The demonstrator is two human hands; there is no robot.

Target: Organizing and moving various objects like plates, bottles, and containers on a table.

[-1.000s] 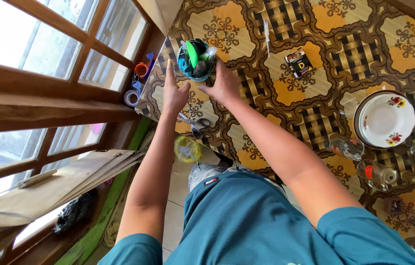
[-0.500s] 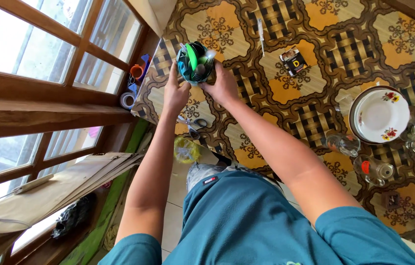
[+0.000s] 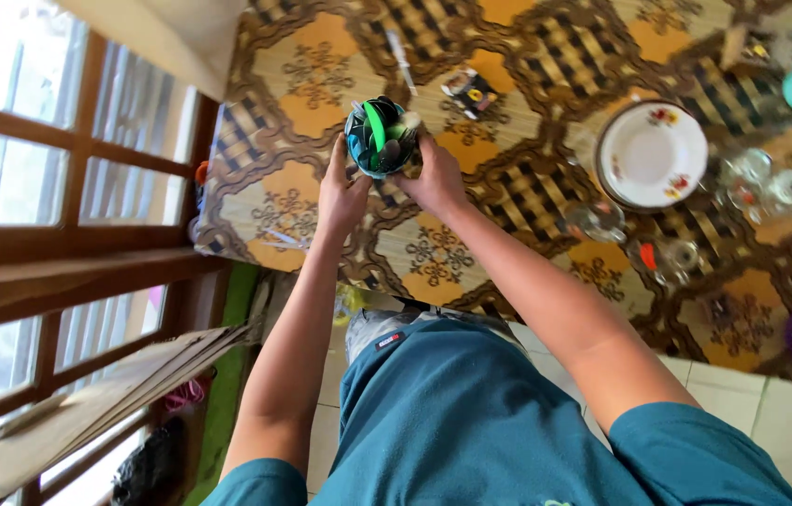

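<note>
A teal cup [image 3: 378,139] packed with utensils, one bright green, stands out above the patterned tablecloth [image 3: 312,66]. My left hand [image 3: 341,192] clasps its left side and my right hand [image 3: 433,173] clasps its right side, so both hold the cup between them, lifted off the table. Scissors [image 3: 285,239] lie on the cloth to the left of my left hand.
A flowered white plate [image 3: 651,155] sits at the right with several drinking glasses [image 3: 663,258] around it. A small dark box [image 3: 471,92] and a pen [image 3: 401,58] lie beyond the cup. A wooden window frame [image 3: 77,272] runs along the left.
Both hands closed around the cup and lifted it away from the table corner toward the middle of the table. The view has swung to the right.
</note>
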